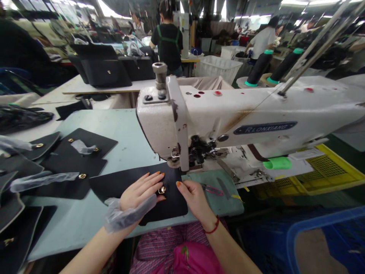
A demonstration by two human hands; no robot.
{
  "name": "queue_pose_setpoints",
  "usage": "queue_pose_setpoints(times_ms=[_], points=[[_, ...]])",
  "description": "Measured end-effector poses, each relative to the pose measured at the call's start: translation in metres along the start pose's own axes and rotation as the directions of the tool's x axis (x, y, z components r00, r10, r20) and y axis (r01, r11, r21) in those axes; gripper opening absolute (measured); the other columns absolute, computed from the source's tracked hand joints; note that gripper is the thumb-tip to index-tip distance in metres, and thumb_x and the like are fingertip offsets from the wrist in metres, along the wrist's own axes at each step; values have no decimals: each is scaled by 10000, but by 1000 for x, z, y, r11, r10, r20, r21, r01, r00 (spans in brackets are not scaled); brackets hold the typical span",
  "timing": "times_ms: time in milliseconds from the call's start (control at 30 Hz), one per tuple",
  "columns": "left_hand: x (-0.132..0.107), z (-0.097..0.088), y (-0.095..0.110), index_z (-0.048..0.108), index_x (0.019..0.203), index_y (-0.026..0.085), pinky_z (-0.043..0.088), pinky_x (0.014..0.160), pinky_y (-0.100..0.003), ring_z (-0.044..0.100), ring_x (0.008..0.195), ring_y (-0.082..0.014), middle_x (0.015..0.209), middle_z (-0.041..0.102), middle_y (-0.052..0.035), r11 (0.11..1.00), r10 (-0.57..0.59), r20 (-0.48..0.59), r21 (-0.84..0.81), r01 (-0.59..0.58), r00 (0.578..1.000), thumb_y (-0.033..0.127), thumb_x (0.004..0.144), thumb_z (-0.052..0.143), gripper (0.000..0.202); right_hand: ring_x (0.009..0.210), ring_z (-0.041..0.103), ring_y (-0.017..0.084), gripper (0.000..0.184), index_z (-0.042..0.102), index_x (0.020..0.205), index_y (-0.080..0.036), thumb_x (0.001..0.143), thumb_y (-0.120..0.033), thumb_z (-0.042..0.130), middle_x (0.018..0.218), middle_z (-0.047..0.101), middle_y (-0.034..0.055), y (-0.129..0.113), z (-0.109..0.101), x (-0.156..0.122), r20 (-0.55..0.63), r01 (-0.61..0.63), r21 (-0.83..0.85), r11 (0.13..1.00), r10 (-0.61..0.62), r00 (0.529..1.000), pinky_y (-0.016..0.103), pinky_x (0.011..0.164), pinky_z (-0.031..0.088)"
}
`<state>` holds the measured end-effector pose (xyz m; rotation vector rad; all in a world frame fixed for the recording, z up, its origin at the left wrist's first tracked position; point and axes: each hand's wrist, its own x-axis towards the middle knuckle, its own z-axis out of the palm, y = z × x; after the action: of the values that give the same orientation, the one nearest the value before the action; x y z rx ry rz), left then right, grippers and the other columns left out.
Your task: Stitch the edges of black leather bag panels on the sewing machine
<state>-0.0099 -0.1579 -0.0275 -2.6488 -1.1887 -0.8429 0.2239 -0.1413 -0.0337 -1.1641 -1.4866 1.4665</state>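
A black leather panel (168, 207) with a gold metal clasp (162, 189) lies on the pale green table, its far edge under the head of a white sewing machine (211, 110). My left hand (144, 190) rests flat on the panel beside the clasp, fingers stretched out. A strip of clear plastic wrap (128, 213) lies across that wrist and the heel of the hand. At the panel's right edge, my right hand (194, 196) pinches the leather between thumb and curled fingers. The machine's needle is hidden behind its presser parts.
More black panels (82, 163) with gold fittings and plastic wrap are piled on the left. Pink-handled snips (212, 189) lie right of my right hand. A yellow crate (325, 171) and a blue basket (293, 236) stand at right. Black bags (104, 68) and co-workers are farther back.
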Motion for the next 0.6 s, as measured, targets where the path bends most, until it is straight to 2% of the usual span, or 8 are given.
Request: queue_pose_setpoints(times_ms=[133,267,467,600], points=[[-3,5,0,629,1140,184,521,1007,-395,664,1129,-243,1241,688,-114,1000,-18,-66,-15,17,998,273,872,667,285,567,273,89,500,375,601,-179,914,-553,489,604,293,-31,-3,0,1,-8,-22,-17,1000,22,1000,232,504,205],[-4,8,-7,630,1149,175,541,992,-384,683,1094,-246,1226,696,-114,1000,0,-46,-1,0,999,280,882,655,288,555,261,85,496,349,583,-182,898,-530,509,591,280,-32,-8,1,7,-29,-19,-8,1000,19,999,237,496,185],[9,3,-10,652,1063,168,560,973,-374,711,1024,-243,1152,728,-104,998,-61,-90,2,61,994,320,859,687,257,565,277,87,484,380,577,-174,892,-517,511,601,294,-25,-10,1,17,-27,-51,-4,999,51,998,234,497,185],[17,3,-15,660,1007,162,566,963,-361,721,988,-235,1129,733,-105,997,-74,-109,-20,72,991,363,865,672,247,570,269,85,479,361,590,-178,901,-514,502,608,283,-27,-11,-1,24,-21,-29,-15,999,29,999,233,501,185]])
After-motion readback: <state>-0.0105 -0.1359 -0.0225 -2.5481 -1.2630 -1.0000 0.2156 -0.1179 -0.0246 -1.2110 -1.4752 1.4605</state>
